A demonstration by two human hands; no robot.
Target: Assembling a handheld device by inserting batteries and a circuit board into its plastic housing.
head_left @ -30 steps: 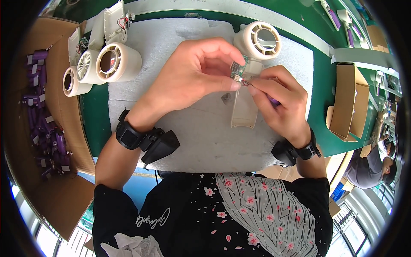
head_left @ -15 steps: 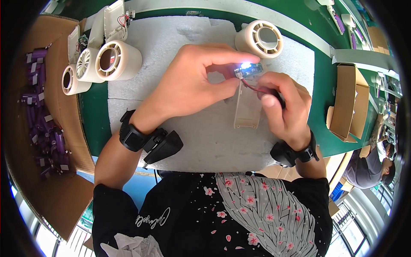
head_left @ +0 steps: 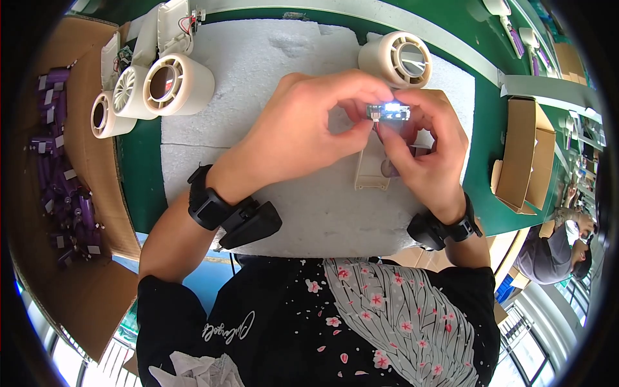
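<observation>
One lit circuit board (head_left: 394, 114) sits right of centre, upper frame, pinched by the left hand (head_left: 300, 126), probably keeping its light visible; the right hand's (head_left: 440, 161) fingers curl beside it, grip unclear.

A smooth green desk (head_left: 143, 148), crossed by a pale grey metal strip (head_left: 451, 47), spans the upper frame; bright white light fills dark-framed glass windows (head_left: 532, 361) at lower right.

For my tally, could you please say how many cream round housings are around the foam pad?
4 visible: upper left of the foam pad, the leftmost housing, slatted housing and larger housing; upper right, the fourth housing. Others may be hidden.
</observation>
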